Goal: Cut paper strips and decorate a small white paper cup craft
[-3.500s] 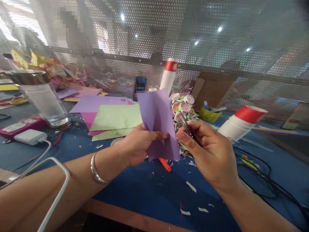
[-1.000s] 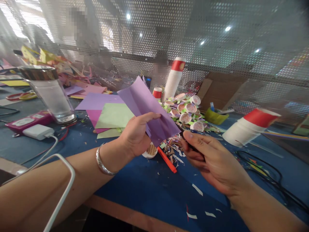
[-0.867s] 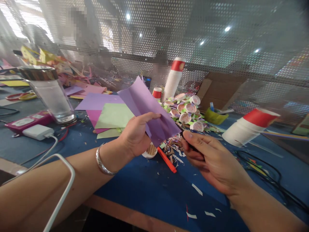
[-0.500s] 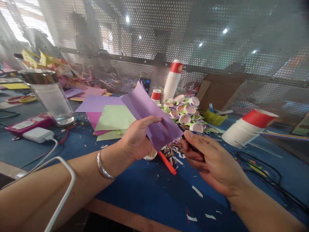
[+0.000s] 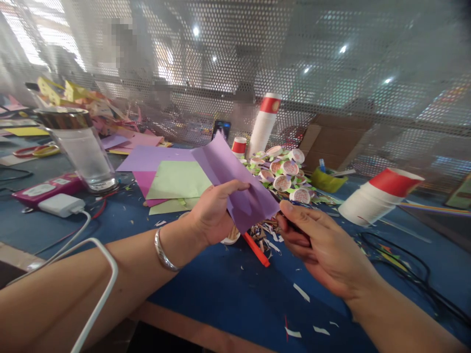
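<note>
My left hand (image 5: 217, 213) is closed on a sheet of purple paper (image 5: 235, 171), thumb on top and fingers beneath. The sheet is bent and held up above the table. My right hand (image 5: 316, 240) grips dark-handled scissors (image 5: 294, 224), mostly hidden by the fingers, at the paper's right corner. Under the paper lie an orange-red pen (image 5: 256, 250) and, partly covered by my left hand, a round pale disc (image 5: 231, 236). Just behind the sheet is a heap of white paper-cup bottoms (image 5: 282, 182) with green and purple bits.
Green paper (image 5: 176, 179) and other coloured sheets lie left. A glass bottle (image 5: 86, 157) and a white charger (image 5: 61, 203) stand beyond my left forearm, which a white cable crosses. Stacked cups (image 5: 263, 127), tilted cups (image 5: 379, 196), a yellow-green holder (image 5: 327, 180) and black cables (image 5: 401, 264) surround the work.
My left hand and the purple paper have shifted slightly right. The paper's right corner stays at my right hand, which has hardly moved.
</note>
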`<state>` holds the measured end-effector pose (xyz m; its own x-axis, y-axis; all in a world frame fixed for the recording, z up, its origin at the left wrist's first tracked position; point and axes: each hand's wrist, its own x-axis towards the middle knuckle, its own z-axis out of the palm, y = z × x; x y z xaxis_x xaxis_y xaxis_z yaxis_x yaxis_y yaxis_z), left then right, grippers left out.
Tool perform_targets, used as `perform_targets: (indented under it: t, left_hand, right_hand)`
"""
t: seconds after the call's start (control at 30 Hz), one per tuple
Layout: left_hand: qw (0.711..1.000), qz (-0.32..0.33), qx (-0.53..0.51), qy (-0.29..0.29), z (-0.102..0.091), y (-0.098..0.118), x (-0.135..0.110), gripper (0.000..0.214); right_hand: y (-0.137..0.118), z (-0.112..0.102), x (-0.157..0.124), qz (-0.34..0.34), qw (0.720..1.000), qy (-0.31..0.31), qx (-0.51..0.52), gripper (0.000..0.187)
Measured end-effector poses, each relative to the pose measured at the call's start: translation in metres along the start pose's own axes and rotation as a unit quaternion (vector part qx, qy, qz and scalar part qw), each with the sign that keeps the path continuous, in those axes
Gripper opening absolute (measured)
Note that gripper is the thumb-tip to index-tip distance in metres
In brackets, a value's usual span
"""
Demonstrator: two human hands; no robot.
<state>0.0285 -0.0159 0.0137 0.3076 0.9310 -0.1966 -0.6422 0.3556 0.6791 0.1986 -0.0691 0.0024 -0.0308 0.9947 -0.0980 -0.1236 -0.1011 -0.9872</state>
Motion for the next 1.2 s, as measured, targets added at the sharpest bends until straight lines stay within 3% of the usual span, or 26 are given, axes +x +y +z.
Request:
perform_targets:
  t: [0.57,0.9,1.1,1.2]
  left_hand:
    - [0.999,0.018,0.037,0.014,-0.0012,-0.0028,-0.0004,0.006]
    - [0.995,0.081,0.051,0.017,0.0017,-0.0068,-0.0017,0.008]
    - [0.985,0.156,0.076,0.005,-0.0012,-0.0094,-0.0005,0.014]
    - [0.991,0.125,0.049,0.022,0.0010,-0.0077,-0.0024,0.014]
  right_hand:
    - [0.0034,-0.0010,0.0004,0.001,1.000,0.003,-0.020,0.055]
    - [0.0049,0.0001,0.0034,-0.002,0.999,0.018,-0.032,0.055]
    - [0.0057,0.0015,0.0022,0.001,0.999,0.012,-0.034,0.055]
    - [0.0057,0.0026,0.0023,0.001,0.999,0.022,-0.024,0.055]
